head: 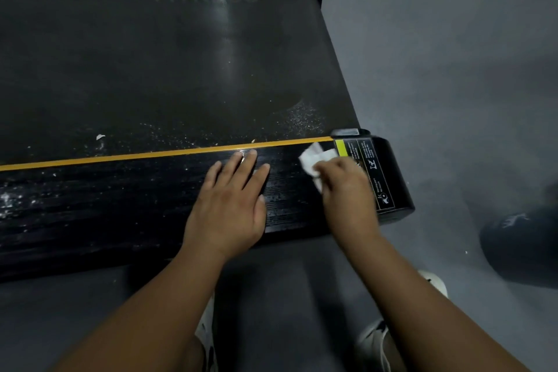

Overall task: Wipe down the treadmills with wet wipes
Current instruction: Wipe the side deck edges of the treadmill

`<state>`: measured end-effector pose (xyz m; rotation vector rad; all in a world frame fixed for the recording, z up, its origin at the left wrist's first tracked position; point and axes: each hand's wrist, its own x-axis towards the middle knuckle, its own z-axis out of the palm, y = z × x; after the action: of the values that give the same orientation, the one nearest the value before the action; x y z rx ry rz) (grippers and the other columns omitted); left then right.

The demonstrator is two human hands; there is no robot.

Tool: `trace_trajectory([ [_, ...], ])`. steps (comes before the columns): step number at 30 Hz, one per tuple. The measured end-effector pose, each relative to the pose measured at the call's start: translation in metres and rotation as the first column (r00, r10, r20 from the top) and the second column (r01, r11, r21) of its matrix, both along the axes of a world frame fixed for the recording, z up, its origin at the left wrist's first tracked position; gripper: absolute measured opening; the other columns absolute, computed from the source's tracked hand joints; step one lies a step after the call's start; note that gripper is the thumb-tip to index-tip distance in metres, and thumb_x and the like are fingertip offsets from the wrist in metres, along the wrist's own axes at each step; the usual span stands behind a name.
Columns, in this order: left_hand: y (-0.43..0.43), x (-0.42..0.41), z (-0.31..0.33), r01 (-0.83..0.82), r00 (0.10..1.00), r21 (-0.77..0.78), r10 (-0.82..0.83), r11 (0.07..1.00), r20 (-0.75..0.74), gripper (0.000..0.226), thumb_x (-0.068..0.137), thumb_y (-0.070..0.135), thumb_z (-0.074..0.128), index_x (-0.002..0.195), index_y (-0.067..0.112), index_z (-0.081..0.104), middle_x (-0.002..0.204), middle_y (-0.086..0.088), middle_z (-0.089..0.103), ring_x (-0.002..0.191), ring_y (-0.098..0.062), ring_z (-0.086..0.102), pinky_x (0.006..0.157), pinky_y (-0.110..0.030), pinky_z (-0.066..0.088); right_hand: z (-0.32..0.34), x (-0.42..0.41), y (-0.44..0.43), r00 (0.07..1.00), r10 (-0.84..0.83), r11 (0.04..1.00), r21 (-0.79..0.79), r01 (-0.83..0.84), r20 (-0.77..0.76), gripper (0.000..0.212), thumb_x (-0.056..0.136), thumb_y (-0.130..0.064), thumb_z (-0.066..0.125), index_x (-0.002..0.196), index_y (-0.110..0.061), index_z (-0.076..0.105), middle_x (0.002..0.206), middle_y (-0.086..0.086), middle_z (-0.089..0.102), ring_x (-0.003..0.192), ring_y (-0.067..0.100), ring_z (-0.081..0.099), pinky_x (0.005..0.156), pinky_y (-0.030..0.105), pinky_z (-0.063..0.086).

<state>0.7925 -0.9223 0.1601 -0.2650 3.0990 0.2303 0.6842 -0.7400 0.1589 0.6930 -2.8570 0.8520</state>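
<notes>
A black treadmill lies across the view, its belt [169, 63] marked FITNESS. The near ribbed side rail [120, 199] has an orange stripe and is speckled with white dust. My left hand [232, 199] rests flat on the rail with straight fingers. To its right, my right hand [347, 187] holds a crumpled white wet wipe [314, 158] pressed onto the rail, close to the end cap [389, 178] with its yellow and white warning label. Part of the wipe is hidden under the fingers.
Grey floor [437, 69] surrounds the treadmill's end. A dark rounded object [522, 244] sits at the right edge. My white shoes [377, 338] stand on the floor below. White crumbs and a small paper scrap [100, 137] lie on the belt's near edge.
</notes>
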Motion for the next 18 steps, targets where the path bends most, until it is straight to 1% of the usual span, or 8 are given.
trace_trajectory([
  [2, 0.000, 0.000, 0.000, -0.002, 1.000, 0.004, 0.002, 1.000, 0.003, 0.063, 0.096, 0.041, 0.026, 0.154, 0.021, 0.040, 0.165, -0.006, 0.029, 0.154, -0.025, 0.021, 0.123, -0.051, 0.021, 0.001, 0.001, -0.008, 0.994, -0.107, 0.994, -0.008, 0.108, 0.028, 0.028, 0.078, 0.010, 0.071, 0.100, -0.007, 0.075, 0.101, 0.014, 0.065, 0.086, 0.035, 0.061, 0.071, 0.027, 0.039],
  [6, 0.001, 0.000, 0.003, -0.001, 1.000, -0.003, 0.001, 1.000, -0.001, 0.063, 0.095, 0.041, 0.027, 0.153, 0.020, 0.042, 0.164, -0.007, 0.031, 0.153, -0.025, 0.024, 0.123, -0.051, 0.022, 0.006, 0.027, -0.030, 0.984, 0.174, 0.984, 0.037, -0.175, 0.039, 0.029, 0.079, 0.004, 0.072, 0.105, -0.008, 0.075, 0.102, 0.010, 0.066, 0.087, 0.032, 0.060, 0.067, 0.033, 0.047],
  [7, 0.000, 0.000, 0.002, 0.001, 1.000, 0.002, -0.001, 1.000, -0.004, 0.063, 0.095, 0.041, 0.027, 0.152, 0.020, 0.042, 0.164, -0.007, 0.031, 0.153, -0.025, 0.024, 0.123, -0.051, 0.022, 0.005, 0.017, -0.024, 0.981, 0.190, 0.981, 0.029, -0.191, 0.047, 0.027, 0.080, 0.003, 0.073, 0.105, -0.007, 0.075, 0.101, 0.011, 0.066, 0.086, 0.032, 0.061, 0.067, 0.036, 0.050],
  [11, 0.000, 0.000, -0.001, -0.003, 1.000, 0.002, 0.003, 1.000, -0.001, 0.063, 0.096, 0.041, 0.026, 0.154, 0.020, 0.040, 0.165, -0.006, 0.030, 0.154, -0.024, 0.021, 0.123, -0.051, 0.021, -0.001, -0.001, -0.007, 0.999, -0.034, 0.999, -0.027, 0.034, 0.007, 0.024, 0.080, 0.006, 0.071, 0.101, -0.005, 0.076, 0.101, 0.012, 0.066, 0.088, 0.034, 0.061, 0.072, 0.033, 0.049],
  [12, 0.000, 0.000, -0.001, -0.003, 1.000, 0.002, 0.003, 1.000, -0.001, 0.063, 0.096, 0.041, 0.027, 0.153, 0.020, 0.040, 0.165, -0.006, 0.030, 0.154, -0.025, 0.021, 0.123, -0.051, 0.021, 0.000, 0.007, -0.015, 1.000, -0.020, 1.000, -0.012, 0.020, 0.007, 0.026, 0.078, 0.008, 0.072, 0.100, -0.005, 0.076, 0.100, 0.012, 0.067, 0.088, 0.034, 0.060, 0.071, 0.032, 0.048],
  [15, 0.001, 0.000, 0.001, -0.005, 1.000, 0.000, 0.005, 1.000, -0.003, 0.063, 0.095, 0.041, 0.027, 0.153, 0.020, 0.042, 0.164, -0.006, 0.030, 0.153, -0.025, 0.022, 0.123, -0.051, 0.021, 0.003, 0.018, -0.024, 0.987, 0.158, 0.987, 0.018, -0.158, -0.005, 0.028, 0.076, 0.007, 0.074, 0.101, -0.005, 0.076, 0.098, 0.011, 0.068, 0.084, 0.033, 0.060, 0.065, 0.035, 0.050],
  [16, 0.000, 0.000, 0.001, -0.004, 1.000, 0.001, 0.004, 1.000, -0.001, 0.063, 0.095, 0.041, 0.027, 0.153, 0.020, 0.041, 0.165, -0.006, 0.030, 0.153, -0.024, 0.022, 0.123, -0.051, 0.021, 0.002, 0.008, -0.017, 0.985, 0.172, 0.985, 0.022, -0.172, -0.004, 0.027, 0.076, 0.006, 0.074, 0.100, -0.006, 0.077, 0.098, 0.011, 0.068, 0.083, 0.034, 0.060, 0.065, 0.036, 0.051],
  [18, 0.000, 0.000, 0.000, -0.005, 1.000, 0.003, 0.005, 1.000, 0.001, 0.063, 0.096, 0.041, 0.027, 0.154, 0.021, 0.040, 0.165, -0.006, 0.029, 0.154, -0.024, 0.021, 0.124, -0.050, 0.020, -0.004, -0.012, 0.002, 0.996, 0.073, 0.997, 0.002, -0.073, -0.048, 0.024, 0.077, 0.006, 0.073, 0.098, -0.006, 0.077, 0.096, 0.011, 0.067, 0.082, 0.035, 0.061, 0.066, 0.033, 0.048],
])
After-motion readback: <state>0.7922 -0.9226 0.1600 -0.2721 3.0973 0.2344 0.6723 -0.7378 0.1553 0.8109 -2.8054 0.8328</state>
